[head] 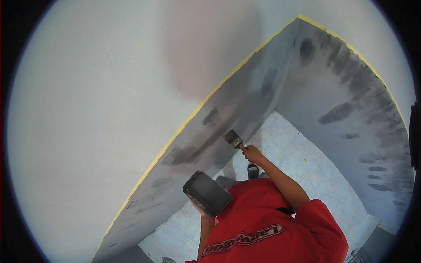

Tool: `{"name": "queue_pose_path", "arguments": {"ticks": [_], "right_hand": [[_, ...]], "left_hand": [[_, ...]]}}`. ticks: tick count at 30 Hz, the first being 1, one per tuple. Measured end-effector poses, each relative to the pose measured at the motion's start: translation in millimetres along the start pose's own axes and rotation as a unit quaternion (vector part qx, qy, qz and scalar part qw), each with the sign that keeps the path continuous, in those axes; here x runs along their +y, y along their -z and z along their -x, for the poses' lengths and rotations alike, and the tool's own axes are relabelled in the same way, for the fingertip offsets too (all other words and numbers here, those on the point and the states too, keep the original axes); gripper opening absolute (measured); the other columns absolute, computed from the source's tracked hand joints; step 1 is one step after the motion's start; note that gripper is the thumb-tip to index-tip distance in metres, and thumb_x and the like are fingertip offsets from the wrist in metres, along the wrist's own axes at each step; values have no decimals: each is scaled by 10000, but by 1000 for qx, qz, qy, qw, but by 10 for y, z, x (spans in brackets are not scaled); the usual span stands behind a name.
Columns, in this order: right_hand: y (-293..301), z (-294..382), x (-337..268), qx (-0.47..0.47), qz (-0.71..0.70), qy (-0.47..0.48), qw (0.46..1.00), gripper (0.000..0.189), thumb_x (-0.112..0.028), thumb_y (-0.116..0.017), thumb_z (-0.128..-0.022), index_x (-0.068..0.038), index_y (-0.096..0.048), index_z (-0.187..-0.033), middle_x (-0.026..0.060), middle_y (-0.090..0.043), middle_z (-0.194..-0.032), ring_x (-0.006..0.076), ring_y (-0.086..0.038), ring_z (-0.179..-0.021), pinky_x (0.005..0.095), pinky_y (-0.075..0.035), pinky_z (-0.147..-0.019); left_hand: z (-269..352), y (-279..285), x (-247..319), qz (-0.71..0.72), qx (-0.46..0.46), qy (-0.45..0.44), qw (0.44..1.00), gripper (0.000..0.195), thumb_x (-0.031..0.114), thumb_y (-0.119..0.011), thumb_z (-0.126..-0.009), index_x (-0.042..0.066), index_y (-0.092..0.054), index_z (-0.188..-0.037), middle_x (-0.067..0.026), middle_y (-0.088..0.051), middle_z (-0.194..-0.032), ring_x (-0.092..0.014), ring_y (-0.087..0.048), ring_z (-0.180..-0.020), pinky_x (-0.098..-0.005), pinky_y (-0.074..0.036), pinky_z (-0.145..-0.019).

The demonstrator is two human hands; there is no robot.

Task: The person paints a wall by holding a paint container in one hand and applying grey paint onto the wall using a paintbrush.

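Note:
My right hand (252, 154) grips the handle of a flat paintbrush (233, 138), whose dark, paint-loaded bristles are at the grey lower wall (236, 108). Whether the bristles touch the wall is hard to tell. Under a dark rectangular paint tray (207, 193), my left hand (197, 207) supports it from below, with its fingers mostly hidden. Dark grey paint covers the tray's inside, and smears mark its outer side. Patchy dark strokes run along the lower wall around the brush.
Yellow masking tape (190, 116) divides the grey band from the pale upper wall (82, 131). Around the corner, a second wall (315, 88) bears many dark brush marks. Light tiles make up the floor (289, 144), where my sandalled foot (253, 171) stands near the wall base.

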State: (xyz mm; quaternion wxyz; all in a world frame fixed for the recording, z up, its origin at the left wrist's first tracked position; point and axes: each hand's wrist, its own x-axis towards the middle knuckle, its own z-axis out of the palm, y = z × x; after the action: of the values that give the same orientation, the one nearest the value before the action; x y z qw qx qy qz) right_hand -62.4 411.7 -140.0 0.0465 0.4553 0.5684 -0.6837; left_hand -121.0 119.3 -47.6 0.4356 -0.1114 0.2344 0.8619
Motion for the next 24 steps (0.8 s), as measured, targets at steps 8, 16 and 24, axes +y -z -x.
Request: {"name": "queue_pose_path", "arguments": {"ticks": [8, 16, 24], "right_hand": [[57, -216, 275, 21, 50, -19, 998, 521, -455, -554, -977, -7, -569, -710, 50, -515, -566, 150, -427, -397, 329, -318, -352], [39, -179, 117, 29, 58, 29, 997, 540, -502, -533, -968, -10, -587, -751, 50, -541, -591, 147, -475, -427, 318, -354, -363], [46, -31, -54, 61, 95, 96, 989, 573, -521, -539, -954, -6, -601, -709, 51, -536, -564, 145, -502, -463, 324, -393, -422]], "left_hand": [[9, 46, 27, -4, -12, -19, 1000, 652, 603, -471, -920, 130, -513, -1365, -225, -556, -1290, -443, -587, -1090, -657, -432, -956], [-10, 42, -18, 28, 21, -21, 999, 674, 619, -486, -909, 133, -505, -1377, -208, -557, -1302, -432, -588, -1098, -663, -392, -998], [-32, 179, 17, 24, 42, -34, 998, 675, 618, -472, -916, 125, -502, -1375, -223, -575, -1259, -428, -596, -1079, -625, -459, -945]]}}
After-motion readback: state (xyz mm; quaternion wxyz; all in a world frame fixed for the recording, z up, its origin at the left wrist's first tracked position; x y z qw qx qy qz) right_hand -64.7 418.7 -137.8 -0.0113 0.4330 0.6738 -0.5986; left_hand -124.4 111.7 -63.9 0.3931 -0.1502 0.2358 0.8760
